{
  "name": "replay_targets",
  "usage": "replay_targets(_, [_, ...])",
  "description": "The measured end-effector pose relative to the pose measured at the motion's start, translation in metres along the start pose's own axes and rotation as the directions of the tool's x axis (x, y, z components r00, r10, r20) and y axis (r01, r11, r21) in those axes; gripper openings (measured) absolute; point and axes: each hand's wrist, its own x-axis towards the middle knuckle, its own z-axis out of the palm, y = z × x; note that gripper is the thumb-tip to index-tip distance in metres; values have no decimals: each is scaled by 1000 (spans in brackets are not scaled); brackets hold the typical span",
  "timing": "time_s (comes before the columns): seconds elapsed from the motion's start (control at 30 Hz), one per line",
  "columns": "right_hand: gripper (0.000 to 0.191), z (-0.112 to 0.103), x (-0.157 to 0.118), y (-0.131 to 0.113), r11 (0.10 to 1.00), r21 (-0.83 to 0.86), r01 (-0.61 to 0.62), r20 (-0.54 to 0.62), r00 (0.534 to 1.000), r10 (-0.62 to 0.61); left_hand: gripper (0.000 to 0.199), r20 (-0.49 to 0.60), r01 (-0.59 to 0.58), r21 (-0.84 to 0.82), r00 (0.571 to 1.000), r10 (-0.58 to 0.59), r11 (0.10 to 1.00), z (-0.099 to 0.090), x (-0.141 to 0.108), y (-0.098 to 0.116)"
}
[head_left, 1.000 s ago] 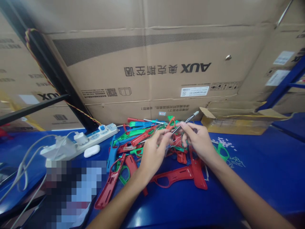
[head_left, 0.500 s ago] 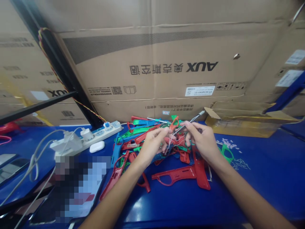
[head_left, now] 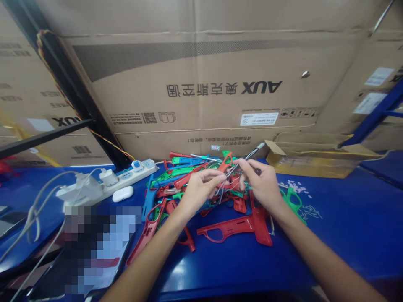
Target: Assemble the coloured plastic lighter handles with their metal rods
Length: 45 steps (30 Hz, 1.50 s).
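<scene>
Over a heap of red, green and blue plastic lighter casings [head_left: 185, 181], both my hands work close together. My left hand [head_left: 200, 188] is pinched, thumb against forefinger, beside some thin pale wires; what lies in the pinch is too small to make out. A slim metal rod [head_left: 253, 152] slants up and to the right from between the hands, and my right hand [head_left: 264, 182] is closed on it. Its lower end meets the fingertips of my left hand. Below them a red casing with a finger loop [head_left: 241, 226] lies flat on the blue tabletop [head_left: 220, 268].
Small pale bits [head_left: 296, 187] and thin clear pieces [head_left: 311, 212] lie right of a green casing [head_left: 291, 199]. An open cardboard box [head_left: 315, 165] stands behind. To the left are a power strip [head_left: 129, 180], a white earbud case [head_left: 123, 193] and a blurred-out screen [head_left: 100, 251].
The view has turned slightly to the right, so everything sits further left. My left fingers have straightened a little in their pinch. The right hand keeps its hold on the rod.
</scene>
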Motion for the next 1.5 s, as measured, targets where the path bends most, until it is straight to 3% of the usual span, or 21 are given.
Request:
replay_targets(0.33, [36,-2,-2,-3,994,-95,59,51,997,-54,33,60,65,26,996,-66,998,1,-4,3])
replay_targets(0.6, [40,-2,-4,-5,988,-127,82,105,992,-69,40,114,50,77,992,-59,996,2,-6,4])
replay_targets(0.77, [42,-3,-4,-4,990,-123,68,118,992,-53,39,91,32,89,995,-40,996,4,-6,5])
replay_targets(1.07, [42,-3,-4,-3,992,-118,41,147,989,-24,36,205,-3,145,978,-27,989,3,-8,6])
replay_targets(1.4, [40,-2,-3,-2,994,-94,59,169,985,-43,38,210,-55,151,977,22,987,4,-9,7])
replay_targets(1.5, [35,-1,-3,-1,999,-34,18,245,970,-9,37,176,-68,124,983,45,990,4,-9,7])
